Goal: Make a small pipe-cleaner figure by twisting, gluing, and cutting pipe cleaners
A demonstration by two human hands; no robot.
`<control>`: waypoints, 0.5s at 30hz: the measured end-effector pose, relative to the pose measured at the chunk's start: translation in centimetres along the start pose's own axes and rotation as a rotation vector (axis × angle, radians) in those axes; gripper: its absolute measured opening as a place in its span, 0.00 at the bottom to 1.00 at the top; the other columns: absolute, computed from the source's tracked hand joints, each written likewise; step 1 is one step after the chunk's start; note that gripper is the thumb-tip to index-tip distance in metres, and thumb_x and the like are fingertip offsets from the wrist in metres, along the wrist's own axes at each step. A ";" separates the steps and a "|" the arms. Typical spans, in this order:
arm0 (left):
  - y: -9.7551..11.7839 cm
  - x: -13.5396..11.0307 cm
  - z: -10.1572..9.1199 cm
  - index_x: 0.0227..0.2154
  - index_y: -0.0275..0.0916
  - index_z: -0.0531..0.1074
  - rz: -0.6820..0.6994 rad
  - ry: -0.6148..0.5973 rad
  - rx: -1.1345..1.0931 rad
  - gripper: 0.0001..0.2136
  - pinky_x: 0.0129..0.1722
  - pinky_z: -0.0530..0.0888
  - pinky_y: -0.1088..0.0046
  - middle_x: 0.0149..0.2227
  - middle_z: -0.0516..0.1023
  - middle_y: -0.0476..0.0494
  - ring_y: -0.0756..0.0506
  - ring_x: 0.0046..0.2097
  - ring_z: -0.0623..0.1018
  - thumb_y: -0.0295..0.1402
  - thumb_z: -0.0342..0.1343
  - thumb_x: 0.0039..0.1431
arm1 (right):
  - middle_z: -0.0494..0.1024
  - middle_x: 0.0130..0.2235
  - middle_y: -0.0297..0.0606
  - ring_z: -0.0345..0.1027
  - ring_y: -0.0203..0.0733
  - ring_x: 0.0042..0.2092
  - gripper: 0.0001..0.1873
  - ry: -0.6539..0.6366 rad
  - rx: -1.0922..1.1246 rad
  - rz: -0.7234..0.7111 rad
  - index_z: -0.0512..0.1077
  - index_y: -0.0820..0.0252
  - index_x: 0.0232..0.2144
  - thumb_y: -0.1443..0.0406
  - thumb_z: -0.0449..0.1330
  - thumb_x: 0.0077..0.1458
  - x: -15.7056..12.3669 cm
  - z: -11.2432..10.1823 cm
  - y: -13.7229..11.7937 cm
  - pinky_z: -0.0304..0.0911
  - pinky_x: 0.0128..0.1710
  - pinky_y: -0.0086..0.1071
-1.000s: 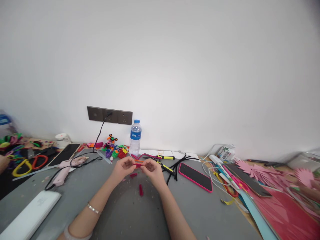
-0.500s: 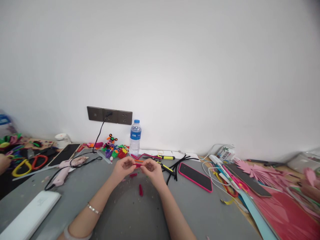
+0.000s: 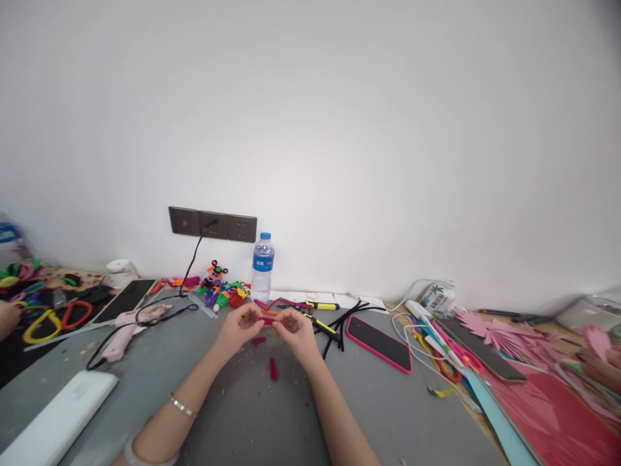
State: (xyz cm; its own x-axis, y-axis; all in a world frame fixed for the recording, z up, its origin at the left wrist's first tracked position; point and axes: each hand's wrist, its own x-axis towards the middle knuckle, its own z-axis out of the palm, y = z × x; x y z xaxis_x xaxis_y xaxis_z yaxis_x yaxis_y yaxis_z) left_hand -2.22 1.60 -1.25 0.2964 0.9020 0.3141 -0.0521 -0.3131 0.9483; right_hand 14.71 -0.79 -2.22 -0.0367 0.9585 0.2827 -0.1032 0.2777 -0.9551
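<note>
Near the middle of the table, my left hand (image 3: 244, 327) and my right hand (image 3: 292, 329) face each other with fingertips pinched. Between them runs a short red pipe cleaner (image 3: 267, 320), its ends hidden by the fingers. An orange strip (image 3: 269, 313) shows just above it; whether it is held or lies behind, I cannot tell. Closer to me, a short dark red fuzzy piece (image 3: 273, 369) lies on the grey table mat (image 3: 252, 421), and another red piece (image 3: 259, 340) rests under the hands. Pliers with yellow and black handles (image 3: 326, 329) lie just beyond my right hand.
A water bottle (image 3: 262, 268) stands by the wall beside colourful fuzzy figures (image 3: 223, 288). Black pipe cleaners (image 3: 347, 317) and a pink-cased phone (image 3: 379, 344) lie to the right. At left are a pink glue gun (image 3: 121, 336) and a white box (image 3: 61, 414). Other people's hands show at both edges.
My hands and the red pipe cleaner stay almost in place. At the far right, another person's hand and the pink paper have shifted slightly.
</note>
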 end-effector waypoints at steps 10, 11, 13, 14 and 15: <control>-0.1 0.0 0.4 0.40 0.38 0.70 -0.059 0.020 -0.043 0.16 0.44 0.74 0.65 0.37 0.76 0.44 0.43 0.42 0.76 0.36 0.62 0.47 | 0.71 0.22 0.31 0.65 0.36 0.25 0.12 0.048 0.036 -0.035 0.69 0.58 0.27 0.57 0.65 0.46 0.2 0.1 -0.1 0.62 0.28 0.31; -0.1 0.0 0.4 0.39 0.38 0.70 -0.072 0.005 -0.044 0.16 0.45 0.74 0.64 0.38 0.77 0.43 0.43 0.42 0.77 0.36 0.63 0.47 | 0.71 0.22 0.31 0.65 0.36 0.25 0.13 0.041 0.040 -0.038 0.69 0.58 0.27 0.57 0.65 0.46 0.2 0.1 -0.2 0.62 0.28 0.31; -0.1 0.0 0.3 0.36 0.37 0.72 -0.085 -0.013 -0.036 0.14 0.44 0.75 0.63 0.37 0.78 0.42 0.42 0.41 0.77 0.37 0.63 0.47 | 0.70 0.23 0.30 0.65 0.37 0.25 0.13 0.033 0.041 -0.042 0.69 0.58 0.27 0.56 0.65 0.46 0.1 0.2 -0.2 0.62 0.28 0.31; -0.1 0.0 0.3 0.34 0.37 0.72 -0.086 -0.017 -0.031 0.13 0.44 0.75 0.63 0.36 0.78 0.43 0.43 0.40 0.78 0.37 0.63 0.47 | 0.70 0.23 0.31 0.65 0.37 0.26 0.13 0.032 0.039 -0.042 0.69 0.58 0.26 0.56 0.65 0.46 0.1 0.2 -0.2 0.62 0.29 0.31; -0.2 0.1 0.3 0.33 0.37 0.72 -0.084 -0.018 -0.030 0.12 0.43 0.75 0.64 0.35 0.78 0.43 0.43 0.39 0.78 0.37 0.63 0.47 | 0.70 0.23 0.31 0.65 0.37 0.26 0.13 0.033 0.037 -0.043 0.69 0.58 0.27 0.56 0.65 0.46 0.1 0.2 -0.2 0.62 0.29 0.31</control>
State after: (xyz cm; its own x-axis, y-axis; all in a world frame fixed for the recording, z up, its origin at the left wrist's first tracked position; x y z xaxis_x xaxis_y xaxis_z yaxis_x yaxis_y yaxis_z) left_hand -1.95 1.64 -1.42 0.3184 0.9191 0.2323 -0.0541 -0.2270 0.9724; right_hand 14.48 -0.76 -1.99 0.0014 0.9476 0.3195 -0.1409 0.3165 -0.9381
